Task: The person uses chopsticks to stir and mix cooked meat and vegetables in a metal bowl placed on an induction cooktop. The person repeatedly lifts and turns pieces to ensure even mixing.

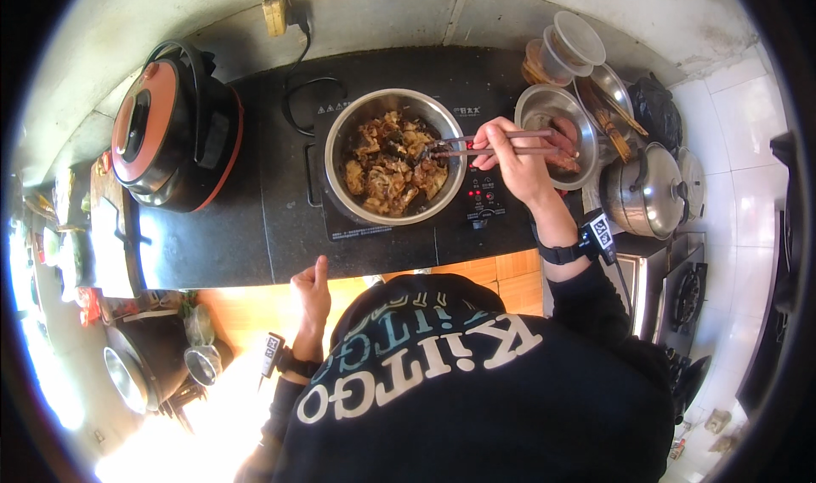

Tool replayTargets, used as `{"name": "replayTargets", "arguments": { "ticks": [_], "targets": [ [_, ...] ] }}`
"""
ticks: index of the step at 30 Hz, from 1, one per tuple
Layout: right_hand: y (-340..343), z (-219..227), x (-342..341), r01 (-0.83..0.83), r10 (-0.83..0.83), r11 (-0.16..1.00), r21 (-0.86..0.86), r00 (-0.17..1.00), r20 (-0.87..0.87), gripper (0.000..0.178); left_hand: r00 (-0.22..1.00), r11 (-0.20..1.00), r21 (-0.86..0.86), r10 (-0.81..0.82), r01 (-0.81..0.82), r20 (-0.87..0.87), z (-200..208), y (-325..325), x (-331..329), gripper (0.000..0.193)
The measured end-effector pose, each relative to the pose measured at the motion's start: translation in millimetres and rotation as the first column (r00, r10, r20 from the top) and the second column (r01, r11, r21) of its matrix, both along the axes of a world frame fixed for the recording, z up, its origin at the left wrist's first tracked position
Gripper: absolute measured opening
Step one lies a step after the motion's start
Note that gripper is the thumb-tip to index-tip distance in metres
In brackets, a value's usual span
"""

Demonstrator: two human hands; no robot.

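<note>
My right hand (516,164) grips a pair of dark chopsticks (463,152), fingers wrapped round them. Their tips reach into the food at the right side of a round steel pot (334,173). Browned, chopped pieces of food (395,181) fill the pot's bottom; I cannot tell what kind they are. The pot stands on a black induction cooker (336,226), whose panel shows red lights. My left hand (313,294) is away from the pot, just off the counter's front edge. Its fingers are curled in with the thumb pointing up, and nothing shows in it.
A large black and orange electric cooker (161,134) stands at left. On the right are a steel bowl (527,109) holding reddish pieces, stacked plastic tubs (580,36), a lidded steel pot (637,190) and a whisk brush (614,134). A power cord (293,113) lies behind the induction cooker.
</note>
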State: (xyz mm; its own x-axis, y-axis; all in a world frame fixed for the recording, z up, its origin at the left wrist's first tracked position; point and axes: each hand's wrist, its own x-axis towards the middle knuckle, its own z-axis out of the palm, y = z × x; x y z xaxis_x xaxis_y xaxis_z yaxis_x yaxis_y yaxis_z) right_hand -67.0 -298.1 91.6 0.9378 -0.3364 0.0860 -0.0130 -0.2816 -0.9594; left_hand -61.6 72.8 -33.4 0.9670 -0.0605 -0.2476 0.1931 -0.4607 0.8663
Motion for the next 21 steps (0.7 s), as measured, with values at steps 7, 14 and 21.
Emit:
{"name": "replayTargets", "arguments": {
  "ticks": [7,14,21],
  "targets": [
    [-13,-13,4,0.057,-0.061,0.990,0.126,0.998,0.030,0.035,1.000,1.000,-0.003,-0.012,0.012,-0.007,-1,-1,-1,0.055],
    [-35,-10,1,0.173,-0.184,0.947,0.271,0.983,0.016,0.042,1.000,1.000,-0.012,-0.001,0.001,-0.010,1,0,-2,0.055],
    [-27,-12,-2,0.286,-0.263,0.897,0.338,0.958,-0.114,0.040,1.000,1.000,-0.023,0.002,-0.003,-0.020,-1,0,-3,0.055]
  ]
}}
